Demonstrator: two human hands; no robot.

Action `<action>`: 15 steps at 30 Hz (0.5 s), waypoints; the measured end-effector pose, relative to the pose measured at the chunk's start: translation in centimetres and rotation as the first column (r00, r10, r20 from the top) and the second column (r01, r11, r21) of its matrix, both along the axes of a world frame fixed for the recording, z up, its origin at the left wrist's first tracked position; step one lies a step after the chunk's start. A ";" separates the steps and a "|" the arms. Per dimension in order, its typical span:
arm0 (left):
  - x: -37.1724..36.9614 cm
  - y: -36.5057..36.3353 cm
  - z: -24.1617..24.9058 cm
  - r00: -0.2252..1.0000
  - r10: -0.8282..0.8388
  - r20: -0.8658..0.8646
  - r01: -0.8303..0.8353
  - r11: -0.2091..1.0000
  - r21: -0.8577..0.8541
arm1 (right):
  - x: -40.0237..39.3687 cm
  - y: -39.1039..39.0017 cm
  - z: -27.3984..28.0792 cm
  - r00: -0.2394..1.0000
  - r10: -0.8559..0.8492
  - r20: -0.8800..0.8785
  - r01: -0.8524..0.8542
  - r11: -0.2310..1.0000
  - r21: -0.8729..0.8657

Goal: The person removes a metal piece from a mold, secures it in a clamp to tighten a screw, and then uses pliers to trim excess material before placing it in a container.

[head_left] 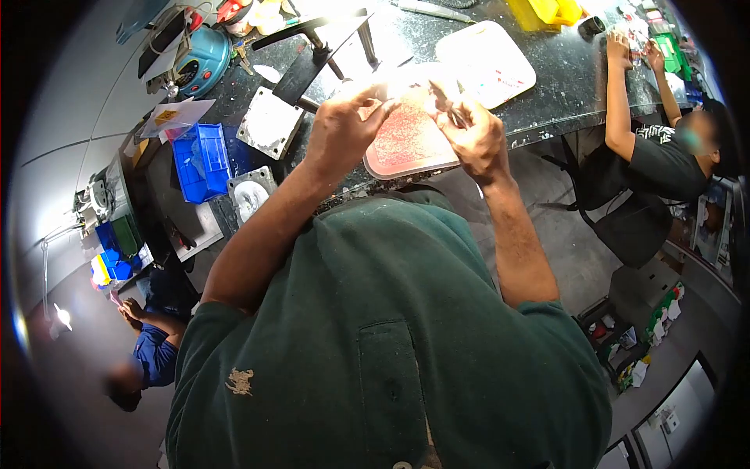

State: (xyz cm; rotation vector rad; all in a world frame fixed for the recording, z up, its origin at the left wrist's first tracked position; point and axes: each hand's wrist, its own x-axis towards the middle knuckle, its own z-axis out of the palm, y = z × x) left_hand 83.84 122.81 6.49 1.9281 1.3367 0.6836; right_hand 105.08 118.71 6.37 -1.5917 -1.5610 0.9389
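A shallow clear plastic tray with pink-red granular material in it sits at the bench's near edge, right in front of me. My left hand is over the tray's left side, thumb and fingers pinched together. Across from it, my right hand is closed over the tray's right side, with something dark and slim showing between its fingers. Strong glare washes out the fingertips of both hands, and I cannot tell what they hold. A white tray with small red marks lies just beyond my right hand.
A black metal stand rises left of my hands, near metal mould plates and a blue bin. Farther left is a round blue device. A yellow container stands at the back. One person works at right, another at left.
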 end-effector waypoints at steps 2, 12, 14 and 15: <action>-0.3 0.3 -0.4 0.994 0.027 0.101 -0.019 0.997 -0.079 | 0.1 0.0 -0.5 0.993 -0.054 -0.104 0.045 0.995 -0.091; -1.3 0.6 -1.1 0.571 0.467 0.676 0.377 0.582 -0.720 | 0.2 -0.1 -1.5 0.623 -0.132 -0.771 0.022 0.988 -0.151; -1.0 0.4 -1.4 0.567 0.453 0.688 0.394 0.585 -0.709 | 0.0 0.2 -1.4 0.622 -0.184 -0.761 0.049 0.979 -0.197; -0.6 0.1 -1.3 0.778 0.237 0.582 0.190 0.795 -0.576 | 0.0 0.3 -1.7 0.667 -0.204 -0.717 0.045 0.971 -0.235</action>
